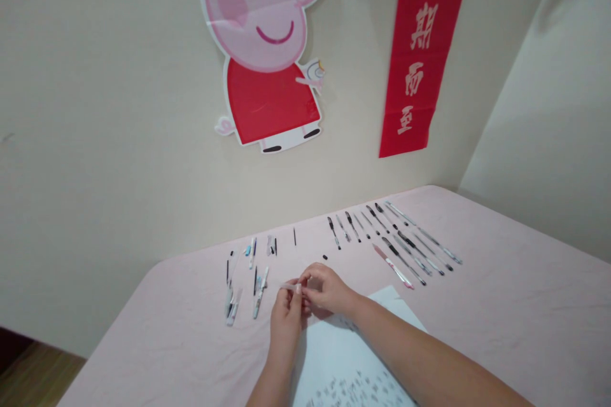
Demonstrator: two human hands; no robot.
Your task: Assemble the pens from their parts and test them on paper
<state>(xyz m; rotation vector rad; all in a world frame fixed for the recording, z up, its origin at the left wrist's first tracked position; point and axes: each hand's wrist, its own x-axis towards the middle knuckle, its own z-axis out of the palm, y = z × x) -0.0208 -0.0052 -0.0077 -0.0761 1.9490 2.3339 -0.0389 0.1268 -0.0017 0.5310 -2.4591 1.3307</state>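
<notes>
My left hand (287, 310) and my right hand (329, 289) meet above the top of a sheet of paper (353, 362) with writing on it. Between their closed fingertips is a pale pen barrel (287, 285), thin and partly see-through. Its left end sticks out past my left fingers, while the rest is hidden by my hands. Just beyond the hands lies a small black cap (325, 257). To the left of them rest a white pen (260, 292) and a dark refill (255, 280).
Several pens and refills lie in rows at the right, among them a pink-and-white pen (394, 266) and a black-gripped pen (403, 259). More pen parts, including a blue piece (247, 250), lie at the left. The pink-covered table (501, 318) meets the wall (119, 140).
</notes>
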